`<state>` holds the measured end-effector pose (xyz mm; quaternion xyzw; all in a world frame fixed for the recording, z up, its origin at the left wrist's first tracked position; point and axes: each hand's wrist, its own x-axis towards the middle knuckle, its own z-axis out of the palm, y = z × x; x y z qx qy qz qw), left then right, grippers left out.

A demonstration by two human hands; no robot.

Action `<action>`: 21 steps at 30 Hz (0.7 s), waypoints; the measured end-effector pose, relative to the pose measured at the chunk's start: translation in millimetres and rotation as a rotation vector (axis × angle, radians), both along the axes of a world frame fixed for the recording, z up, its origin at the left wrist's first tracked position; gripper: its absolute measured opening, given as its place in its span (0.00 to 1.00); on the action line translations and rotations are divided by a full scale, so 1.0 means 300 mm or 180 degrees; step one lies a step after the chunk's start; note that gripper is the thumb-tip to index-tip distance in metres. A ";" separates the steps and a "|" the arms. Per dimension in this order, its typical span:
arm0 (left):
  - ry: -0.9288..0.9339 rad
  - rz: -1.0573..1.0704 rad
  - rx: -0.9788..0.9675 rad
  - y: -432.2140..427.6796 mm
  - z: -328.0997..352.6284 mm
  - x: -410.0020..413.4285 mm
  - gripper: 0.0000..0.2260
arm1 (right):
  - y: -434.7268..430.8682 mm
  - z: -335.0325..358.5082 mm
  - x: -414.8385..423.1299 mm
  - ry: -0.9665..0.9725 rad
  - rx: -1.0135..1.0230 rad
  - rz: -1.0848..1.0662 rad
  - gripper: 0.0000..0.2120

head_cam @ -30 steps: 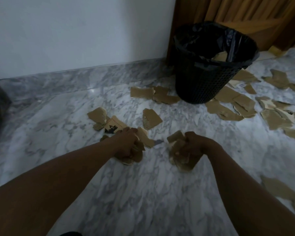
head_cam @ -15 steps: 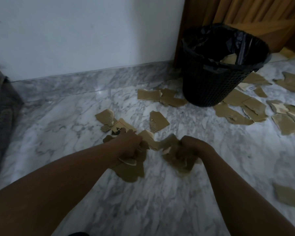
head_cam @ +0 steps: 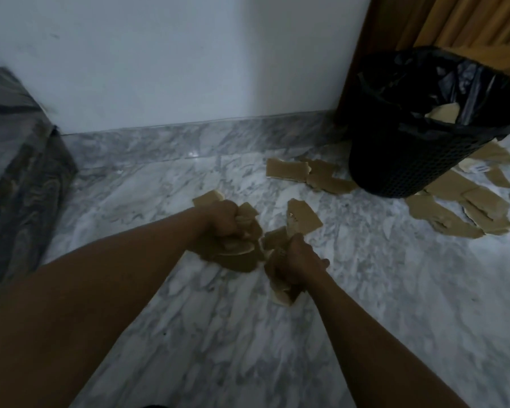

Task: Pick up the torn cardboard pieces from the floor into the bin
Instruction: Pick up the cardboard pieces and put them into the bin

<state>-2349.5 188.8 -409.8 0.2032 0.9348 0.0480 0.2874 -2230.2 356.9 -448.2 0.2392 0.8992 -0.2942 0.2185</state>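
Seen from the head camera, both bare arms reach forward and down over a grey-veined marble floor (head_cam: 365, 290). The left hand (head_cam: 221, 219) is closed in a fist, its fingers clamped on a bunch of torn cardboard pieces (head_cam: 236, 254) that spill out below and to the right of the knuckles. The right hand (head_cam: 299, 262) is just beside it, also curled tight, its fingers gripped around a second handful of cardboard (head_cam: 280, 290) that hangs under the palm toward the floor. The two handfuls nearly touch between the hands. A loose piece (head_cam: 302, 217) lies on the floor just beyond the right hand, and a small one (head_cam: 208, 198) shows past the left wrist. Farther off, a few flat pieces (head_cam: 304, 172) lie beside the base of a black mesh bin (head_cam: 409, 169), which stands upright at the upper right, near the wall, lined with a black plastic bag (head_cam: 468, 75). A scrap of cardboard (head_cam: 443, 113) already rests inside it. More torn pieces (head_cam: 460, 210) are scattered on the floor to the right of the bin, well apart from the hands. Behind the bin stands a brown wooden door (head_cam: 454, 22); a white wall (head_cam: 174, 54) with a marble skirting runs along the back, and a dark stone block (head_cam: 15, 160) sits at the left edge.
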 end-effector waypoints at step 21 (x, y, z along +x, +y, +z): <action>0.0551 -0.0694 -0.0479 0.131 -0.171 0.080 0.20 | 0.033 -0.034 -0.003 0.0408 -0.0792 -0.0620 0.36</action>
